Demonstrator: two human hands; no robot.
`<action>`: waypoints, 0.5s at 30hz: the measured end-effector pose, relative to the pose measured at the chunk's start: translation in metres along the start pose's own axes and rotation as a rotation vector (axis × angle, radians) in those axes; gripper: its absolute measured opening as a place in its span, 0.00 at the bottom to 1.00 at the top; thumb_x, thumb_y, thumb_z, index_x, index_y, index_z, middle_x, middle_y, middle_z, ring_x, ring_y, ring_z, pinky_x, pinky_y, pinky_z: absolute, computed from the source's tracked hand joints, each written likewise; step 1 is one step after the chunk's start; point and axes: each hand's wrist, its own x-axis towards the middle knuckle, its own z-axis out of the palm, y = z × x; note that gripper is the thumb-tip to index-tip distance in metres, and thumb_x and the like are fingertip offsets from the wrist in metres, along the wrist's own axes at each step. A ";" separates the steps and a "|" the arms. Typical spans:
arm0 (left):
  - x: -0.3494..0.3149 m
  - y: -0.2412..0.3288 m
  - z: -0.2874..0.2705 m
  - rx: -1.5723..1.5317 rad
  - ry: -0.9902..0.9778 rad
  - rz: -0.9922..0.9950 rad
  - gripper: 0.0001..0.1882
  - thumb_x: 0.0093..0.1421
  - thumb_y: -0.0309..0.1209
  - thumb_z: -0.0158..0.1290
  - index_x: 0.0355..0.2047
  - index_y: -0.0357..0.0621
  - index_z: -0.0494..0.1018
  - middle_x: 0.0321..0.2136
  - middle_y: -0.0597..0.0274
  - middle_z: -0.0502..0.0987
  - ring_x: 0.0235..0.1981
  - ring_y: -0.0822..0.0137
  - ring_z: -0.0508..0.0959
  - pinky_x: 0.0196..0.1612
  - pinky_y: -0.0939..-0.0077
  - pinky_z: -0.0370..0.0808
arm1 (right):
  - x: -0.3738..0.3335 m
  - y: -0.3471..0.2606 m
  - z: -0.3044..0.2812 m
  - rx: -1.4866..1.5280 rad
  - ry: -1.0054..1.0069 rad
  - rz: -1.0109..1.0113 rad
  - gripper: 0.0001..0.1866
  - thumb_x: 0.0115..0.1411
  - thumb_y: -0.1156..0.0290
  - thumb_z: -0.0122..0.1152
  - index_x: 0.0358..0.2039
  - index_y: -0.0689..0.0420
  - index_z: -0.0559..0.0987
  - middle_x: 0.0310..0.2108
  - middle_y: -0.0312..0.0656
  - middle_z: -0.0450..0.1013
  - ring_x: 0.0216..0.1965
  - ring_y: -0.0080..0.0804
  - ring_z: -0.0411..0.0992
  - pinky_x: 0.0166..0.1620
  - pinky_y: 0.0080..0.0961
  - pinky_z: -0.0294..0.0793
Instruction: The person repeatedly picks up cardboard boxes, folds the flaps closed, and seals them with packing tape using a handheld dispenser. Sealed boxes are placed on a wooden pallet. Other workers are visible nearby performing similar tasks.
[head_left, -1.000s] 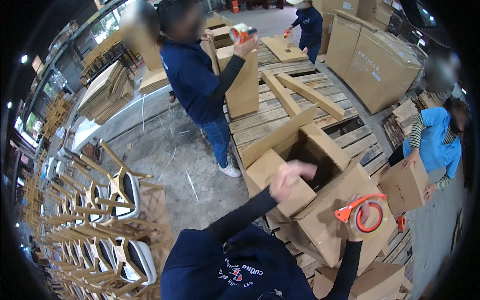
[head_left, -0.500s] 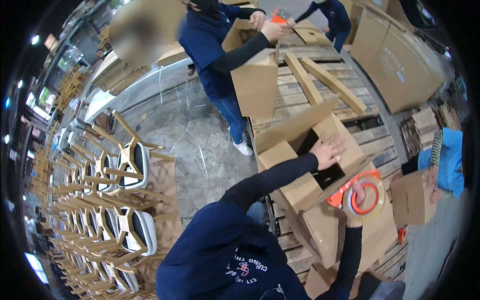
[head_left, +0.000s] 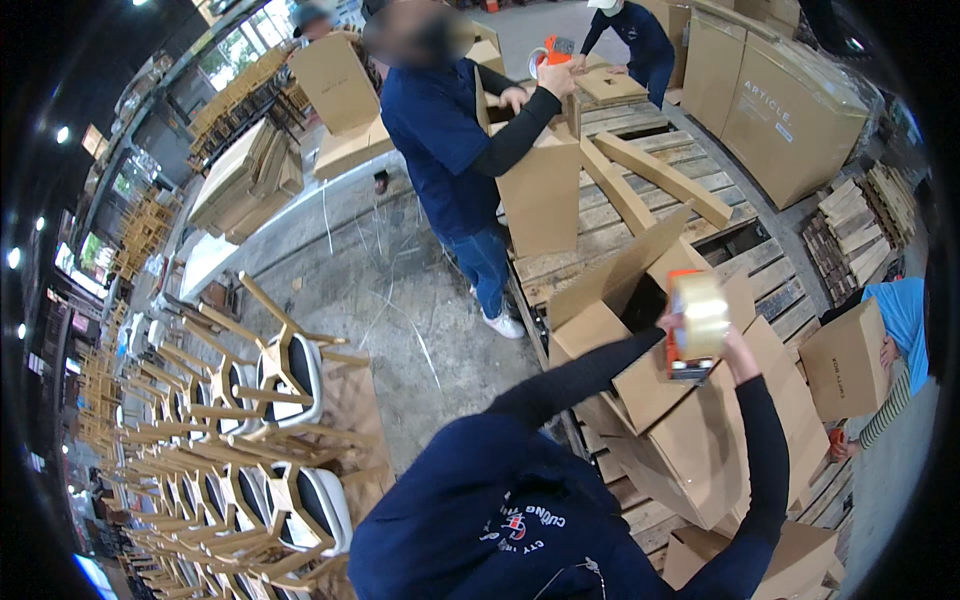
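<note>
An orange tape dispenser (head_left: pixel 695 325) with a roll of clear tape is gripped by my right hand (head_left: pixel 740 357), over an upright cardboard box (head_left: pixel 672 462). Close beside the dispenser is my left hand (head_left: pixel 672 328), mostly covered by it, so its fingers do not show. On the box's far left side a long flap (head_left: pixel 615 265) stands raised. A dark gap shows between the other flaps.
Wooden pallets (head_left: pixel 780 270) lie under the boxes, with two long cardboard pieces (head_left: pixel 660 178) on them. A co-worker (head_left: pixel 440 140) tapes another box ahead. At right, a person in blue (head_left: pixel 900 315) handles a small box (head_left: pixel 845 360). Upturned chairs (head_left: pixel 295 375) fill the left.
My right hand has lifted and turned the tape dispenser, bringing it over the box beside my left hand. My left hand has left the flaps. The view has shifted.
</note>
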 end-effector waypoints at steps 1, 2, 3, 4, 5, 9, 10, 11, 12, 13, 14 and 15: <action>0.002 0.010 -0.003 0.204 0.030 -0.023 0.25 0.63 0.42 0.45 0.57 0.45 0.64 0.57 0.54 0.67 0.58 0.59 0.66 0.61 0.57 0.61 | 0.006 0.003 0.012 0.120 -0.140 0.062 0.21 0.44 0.65 0.74 0.36 0.59 0.75 0.29 0.33 0.72 0.25 0.23 0.72 0.30 0.26 0.73; 0.007 0.017 -0.001 0.440 0.142 0.057 0.24 0.63 0.39 0.45 0.58 0.45 0.63 0.56 0.55 0.67 0.58 0.60 0.67 0.60 0.60 0.62 | 0.010 0.004 0.010 -0.041 -0.160 -0.036 0.22 0.44 0.65 0.74 0.37 0.59 0.75 0.30 0.34 0.73 0.27 0.22 0.72 0.32 0.25 0.73; 0.010 0.016 0.003 0.679 0.237 0.133 0.23 0.63 0.37 0.46 0.58 0.44 0.63 0.56 0.55 0.68 0.57 0.61 0.67 0.60 0.62 0.63 | 0.013 0.008 0.012 -0.022 -0.026 -0.037 0.22 0.45 0.65 0.74 0.37 0.59 0.75 0.30 0.34 0.73 0.28 0.22 0.72 0.32 0.24 0.74; 0.018 0.011 0.012 0.919 0.310 0.216 0.23 0.63 0.34 0.46 0.58 0.44 0.63 0.55 0.56 0.68 0.56 0.62 0.68 0.60 0.65 0.63 | 0.013 0.014 0.008 -0.034 0.077 -0.082 0.22 0.45 0.65 0.73 0.38 0.59 0.75 0.31 0.34 0.73 0.29 0.21 0.72 0.33 0.24 0.74; 0.026 -0.002 0.026 1.165 0.351 0.302 0.23 0.63 0.31 0.47 0.59 0.43 0.62 0.55 0.56 0.68 0.55 0.64 0.68 0.59 0.68 0.64 | 0.008 0.021 0.003 -0.060 0.177 -0.133 0.22 0.45 0.65 0.73 0.38 0.59 0.75 0.31 0.34 0.73 0.29 0.21 0.72 0.33 0.24 0.74; 0.035 -0.126 0.110 2.111 0.270 1.018 0.24 0.66 0.32 0.43 0.60 0.35 0.57 0.59 0.54 0.62 0.62 0.62 0.60 0.65 0.68 0.54 | 0.009 0.044 -0.020 0.331 0.146 0.035 0.24 0.42 0.68 0.75 0.40 0.55 0.76 0.33 0.32 0.73 0.33 0.23 0.72 0.37 0.24 0.74; 0.028 -0.168 0.127 2.150 0.234 1.043 0.26 0.66 0.33 0.43 0.61 0.34 0.55 0.60 0.53 0.60 0.64 0.61 0.57 0.66 0.67 0.50 | 0.010 0.049 -0.023 0.269 0.163 -0.017 0.25 0.41 0.68 0.76 0.41 0.55 0.76 0.34 0.32 0.73 0.34 0.24 0.72 0.37 0.24 0.74; 0.018 -0.207 0.145 2.271 0.206 1.018 0.26 0.66 0.33 0.43 0.60 0.33 0.56 0.61 0.52 0.59 0.65 0.61 0.56 0.66 0.66 0.50 | 0.014 0.053 -0.022 0.189 0.165 -0.023 0.27 0.40 0.68 0.77 0.42 0.54 0.75 0.35 0.32 0.73 0.34 0.24 0.72 0.38 0.25 0.74; 0.006 -0.232 0.173 2.664 0.090 0.934 0.23 0.64 0.33 0.44 0.58 0.35 0.61 0.60 0.51 0.61 0.64 0.59 0.58 0.66 0.64 0.52 | 0.016 0.055 -0.022 0.075 0.177 -0.053 0.29 0.39 0.67 0.77 0.43 0.54 0.75 0.35 0.32 0.73 0.35 0.25 0.72 0.39 0.26 0.74; -0.008 -0.255 0.192 2.952 0.163 0.949 0.22 0.63 0.35 0.46 0.55 0.37 0.65 0.58 0.51 0.64 0.62 0.58 0.61 0.64 0.62 0.56 | 0.020 0.057 -0.019 -0.014 0.155 -0.091 0.31 0.38 0.67 0.78 0.44 0.54 0.75 0.36 0.33 0.72 0.36 0.26 0.71 0.40 0.26 0.74; -0.010 -0.258 0.216 3.147 0.003 1.105 0.23 0.62 0.36 0.47 0.55 0.38 0.66 0.57 0.51 0.66 0.61 0.57 0.63 0.63 0.61 0.57 | 0.022 0.057 -0.017 0.016 0.169 -0.005 0.32 0.37 0.67 0.78 0.45 0.54 0.74 0.37 0.34 0.72 0.36 0.26 0.72 0.40 0.27 0.74; -0.016 -0.256 0.230 2.900 0.285 1.144 0.30 0.62 0.38 0.48 0.61 0.36 0.58 0.62 0.49 0.60 0.65 0.55 0.57 0.65 0.59 0.52 | 0.023 0.057 -0.013 0.065 0.180 0.050 0.32 0.37 0.67 0.78 0.45 0.55 0.74 0.37 0.34 0.72 0.36 0.27 0.72 0.40 0.27 0.74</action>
